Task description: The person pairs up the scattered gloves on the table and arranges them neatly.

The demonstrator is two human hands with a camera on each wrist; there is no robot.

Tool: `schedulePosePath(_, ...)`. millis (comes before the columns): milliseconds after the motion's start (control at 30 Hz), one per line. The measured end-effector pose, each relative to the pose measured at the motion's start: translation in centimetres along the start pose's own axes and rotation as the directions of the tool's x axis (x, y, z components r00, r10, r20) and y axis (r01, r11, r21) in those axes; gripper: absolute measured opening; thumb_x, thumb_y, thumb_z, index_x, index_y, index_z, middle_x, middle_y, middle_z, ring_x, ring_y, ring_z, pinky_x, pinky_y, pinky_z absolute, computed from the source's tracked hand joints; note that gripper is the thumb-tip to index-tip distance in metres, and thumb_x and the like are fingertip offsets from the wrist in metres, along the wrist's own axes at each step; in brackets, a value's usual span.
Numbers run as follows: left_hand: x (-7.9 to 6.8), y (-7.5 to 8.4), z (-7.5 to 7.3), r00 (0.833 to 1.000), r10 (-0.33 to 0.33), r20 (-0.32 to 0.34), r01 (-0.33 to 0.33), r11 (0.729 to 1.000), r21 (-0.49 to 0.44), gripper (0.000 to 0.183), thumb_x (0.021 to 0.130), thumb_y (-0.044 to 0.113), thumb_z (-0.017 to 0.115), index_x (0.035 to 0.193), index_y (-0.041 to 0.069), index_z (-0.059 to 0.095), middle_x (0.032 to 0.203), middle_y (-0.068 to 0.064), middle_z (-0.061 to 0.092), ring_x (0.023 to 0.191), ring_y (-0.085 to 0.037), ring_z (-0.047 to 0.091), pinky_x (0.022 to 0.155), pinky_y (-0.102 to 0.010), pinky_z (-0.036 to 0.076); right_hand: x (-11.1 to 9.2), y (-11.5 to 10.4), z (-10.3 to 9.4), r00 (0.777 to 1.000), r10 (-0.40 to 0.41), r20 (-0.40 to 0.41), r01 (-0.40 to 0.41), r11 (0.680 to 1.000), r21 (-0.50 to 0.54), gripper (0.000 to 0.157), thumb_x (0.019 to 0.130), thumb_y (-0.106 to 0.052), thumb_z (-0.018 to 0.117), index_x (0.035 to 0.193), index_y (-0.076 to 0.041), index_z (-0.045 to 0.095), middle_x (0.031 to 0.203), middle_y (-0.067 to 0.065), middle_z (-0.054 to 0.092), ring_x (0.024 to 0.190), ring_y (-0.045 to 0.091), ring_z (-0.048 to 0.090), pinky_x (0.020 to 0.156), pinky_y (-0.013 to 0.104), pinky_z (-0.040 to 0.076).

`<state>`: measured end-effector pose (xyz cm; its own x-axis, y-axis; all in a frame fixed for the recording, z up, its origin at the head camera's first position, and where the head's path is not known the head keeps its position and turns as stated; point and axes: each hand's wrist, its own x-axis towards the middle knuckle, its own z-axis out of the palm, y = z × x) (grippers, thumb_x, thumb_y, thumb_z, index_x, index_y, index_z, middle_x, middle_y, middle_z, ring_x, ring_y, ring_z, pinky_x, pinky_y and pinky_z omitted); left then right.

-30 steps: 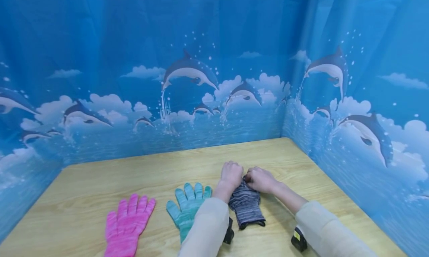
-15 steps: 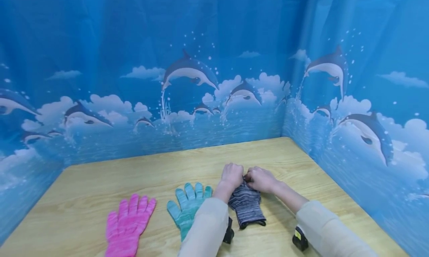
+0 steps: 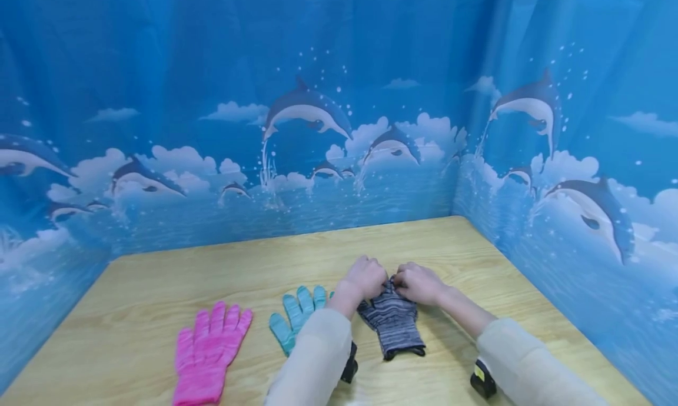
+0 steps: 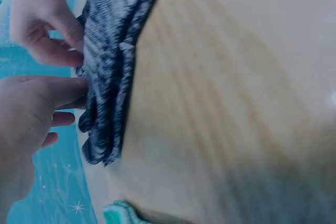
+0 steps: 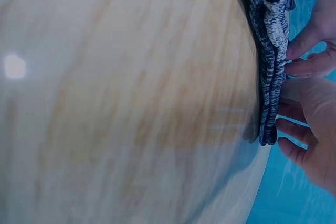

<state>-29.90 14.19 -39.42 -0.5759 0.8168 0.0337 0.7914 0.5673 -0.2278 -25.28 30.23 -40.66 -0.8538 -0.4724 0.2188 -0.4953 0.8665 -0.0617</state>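
A grey-and-black marled knit glove (image 3: 397, 320) lies on the wooden table with its dark-edged cuff towards me. My left hand (image 3: 366, 278) pinches its finger end from the left side. From the right, my right hand (image 3: 421, 283) pinches the same end, close beside the left one. In the left wrist view, thumb and finger of the left hand (image 4: 26, 114) meet the edge of the glove (image 4: 107, 66), which is seen side-on as stacked layers. The right wrist view shows the right hand (image 5: 315, 124) at the glove's edge (image 5: 273, 61). The glove's fingertips are partly hidden by my hands.
A teal glove (image 3: 299, 312) lies left of the grey one, partly covered by my left sleeve (image 3: 318, 353). Further left is a pink glove (image 3: 209, 353), laid flat. A blue dolphin-print curtain (image 3: 296, 159) stands behind the table (image 3: 254, 265) and along its right side.
My hands have moved slightly apart, and more of the grey glove's finger end shows between them. The left forearm has shifted left and covers more of the teal glove.
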Motion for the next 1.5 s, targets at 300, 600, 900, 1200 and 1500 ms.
schedulePosePath(300, -0.1, 0.6, 0.3, 0.999, 0.002, -0.034, 0.002, 0.995, 0.099, 0.016, 0.091, 0.029, 0.058, 0.082, 0.024, 0.070, 0.082, 0.010, 0.065, 0.080, -0.012, 0.053, 0.080, -0.030, 0.040, -0.2, -0.2, -0.2, 0.998, -0.064, -0.024, 0.062, 0.996, -0.070, 0.005, 0.075, -0.010, 0.069, 0.081, -0.011, 0.070, 0.079, -0.001, 0.058, 0.074, 0.019, 0.052, 0.062, 0.033, 0.044)
schedulePosePath(600, -0.1, 1.0, 0.0, 1.000, -0.018, -0.008, 0.019, 0.993, 0.118, 0.017, 0.091, 0.022, 0.055, 0.081, 0.023, 0.069, 0.085, 0.008, 0.065, 0.081, -0.011, 0.052, 0.078, -0.029, 0.039, -0.2, 0.0, -0.3, 0.998, -0.058, -0.022, 0.056, 0.993, -0.106, 0.006, 0.074, -0.015, 0.071, 0.071, -0.014, 0.066, 0.070, -0.004, 0.052, 0.067, 0.018, 0.048, 0.056, 0.034, 0.040)
schedulePosePath(900, -0.2, 1.1, 0.2, 0.999, -0.047, 0.016, 0.045, 0.991, 0.128, 0.014, 0.090, 0.025, 0.057, 0.087, 0.026, 0.070, 0.092, 0.009, 0.065, 0.085, -0.012, 0.053, 0.082, -0.032, 0.039, -0.7, 0.0, -0.5, 1.000, -0.003, -0.023, 0.000, 0.995, -0.104, 0.008, 0.075, -0.016, 0.071, 0.071, -0.013, 0.066, 0.069, -0.004, 0.051, 0.064, 0.016, 0.046, 0.055, 0.031, 0.039)
schedulePosePath(1200, -0.4, 1.0, 0.0, 0.997, -0.066, 0.026, 0.063, 0.993, 0.104, 0.012, 0.089, 0.024, 0.058, 0.087, 0.026, 0.069, 0.092, 0.007, 0.065, 0.088, -0.013, 0.053, 0.086, -0.033, 0.039, -0.6, -0.2, -0.8, 1.000, 0.029, 0.003, -0.028, 0.991, -0.131, 0.009, 0.075, -0.016, 0.071, 0.069, -0.015, 0.064, 0.068, -0.004, 0.049, 0.065, 0.017, 0.046, 0.055, 0.032, 0.039)
schedulePosePath(1500, 0.0, 0.9, 0.0, 0.998, -0.052, 0.034, 0.050, 0.997, 0.053, 0.016, 0.090, 0.022, 0.057, 0.076, 0.024, 0.065, 0.087, 0.007, 0.062, 0.083, -0.013, 0.052, 0.085, -0.033, 0.038, -0.1, -1.0, -0.8, 0.997, -0.065, -0.035, 0.062, 0.995, -0.076, 0.004, 0.071, -0.014, 0.069, 0.072, -0.016, 0.067, 0.073, -0.006, 0.053, 0.069, 0.017, 0.050, 0.056, 0.031, 0.042)
